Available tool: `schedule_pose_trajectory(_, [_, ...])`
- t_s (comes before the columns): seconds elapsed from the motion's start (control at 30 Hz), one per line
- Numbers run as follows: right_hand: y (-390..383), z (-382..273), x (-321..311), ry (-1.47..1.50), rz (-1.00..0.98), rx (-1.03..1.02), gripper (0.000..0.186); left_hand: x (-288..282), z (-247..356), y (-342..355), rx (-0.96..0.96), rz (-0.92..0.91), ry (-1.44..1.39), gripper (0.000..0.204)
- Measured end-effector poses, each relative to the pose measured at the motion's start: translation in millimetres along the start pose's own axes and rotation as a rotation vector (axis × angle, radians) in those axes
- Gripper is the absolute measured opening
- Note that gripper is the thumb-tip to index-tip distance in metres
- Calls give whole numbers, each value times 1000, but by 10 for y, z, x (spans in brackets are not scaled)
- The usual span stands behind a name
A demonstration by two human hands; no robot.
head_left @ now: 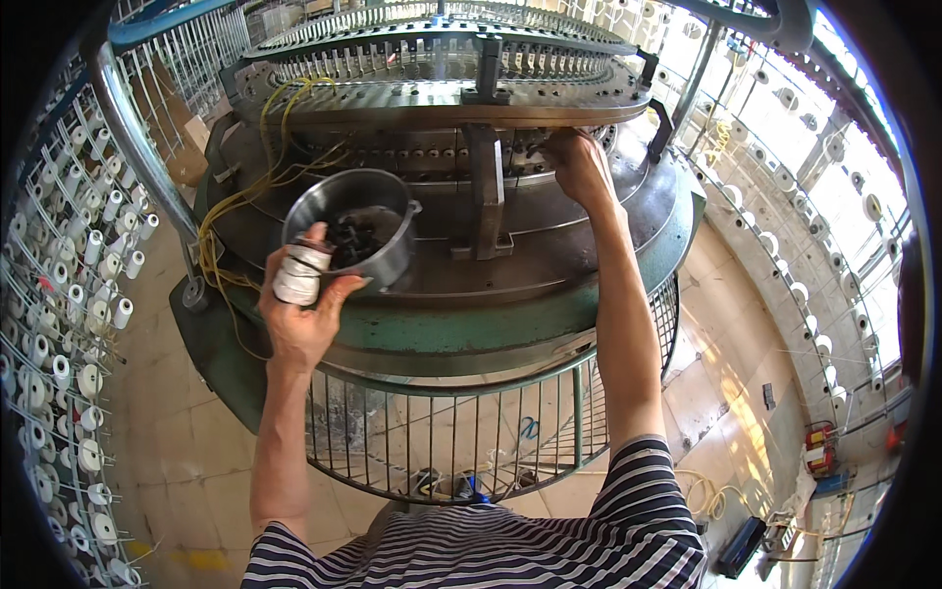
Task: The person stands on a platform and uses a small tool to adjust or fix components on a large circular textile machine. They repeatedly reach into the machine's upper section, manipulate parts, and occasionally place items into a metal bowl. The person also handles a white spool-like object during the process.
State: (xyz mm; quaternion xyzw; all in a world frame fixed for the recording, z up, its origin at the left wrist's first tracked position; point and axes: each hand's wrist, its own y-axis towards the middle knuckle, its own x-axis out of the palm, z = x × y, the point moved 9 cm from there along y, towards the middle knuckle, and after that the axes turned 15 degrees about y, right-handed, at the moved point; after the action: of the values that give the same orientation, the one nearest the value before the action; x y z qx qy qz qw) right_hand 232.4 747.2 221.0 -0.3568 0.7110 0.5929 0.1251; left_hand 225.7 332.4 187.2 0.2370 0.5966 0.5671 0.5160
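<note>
My left hand (302, 319) is closed round the white-wrapped handle (300, 275) of a metal pot (393, 257). Small dark parts (355, 236) lie in the bottom of the pot, too jumbled to tell their kind. The pot is tilted slightly, above the front ledge of a large circular knitting machine (461, 339). Further right, my right hand (581, 169) reaches in under the machine's upper ring (442, 116). Its fingers are bent together at the row of dark fittings (520, 157); whatever they pinch is hidden.
An upright metal bracket (485, 191) stands between my hands. Yellow cords (218, 231) hang at the left. Below the ledge curves a barred guard (442, 432). Racks of white yarn cones (88, 383) flank both sides. A black case (742, 546) lies on the tiled floor.
</note>
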Motion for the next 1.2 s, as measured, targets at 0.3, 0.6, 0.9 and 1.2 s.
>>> schedule_pose_trajectory(0.3, [-99,382,23,367,151,318,17,-85,-667,63,-6,32,216,40])
schedule_pose_trajectory(0.6, [-105,571,144,769,158,307,24,-201,-563,-6,2,180,183,81])
schedule_pose_trajectory(0.9, [-115,567,193,876,157,283,22,-236,-654,-106,-17,222,150,78])
schedule_pose_trajectory(1.2, [-181,628,39,587,267,414,19,-248,-742,-163,-58,246,125,62])
